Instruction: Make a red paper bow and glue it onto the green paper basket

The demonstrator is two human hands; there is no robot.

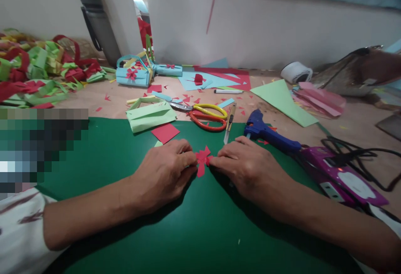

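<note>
My left hand (166, 169) and right hand (247, 165) pinch the small red cut-paper bow (202, 160) from either side, fingertips closed on its edges. It lies on the dark green paper sheet (200, 232) covering the bench. I judge the bow cut and shaped, but not yet stuck to anything. Just beyond the bow lie a red paper square (165, 133) and yellow-and-red-handled scissors (208, 117). A blue glue gun (266, 132) lies untouched to the bow's right. Far beyond the bow, a light blue paper basket (133, 73) already carries a similar red bow.
</note>
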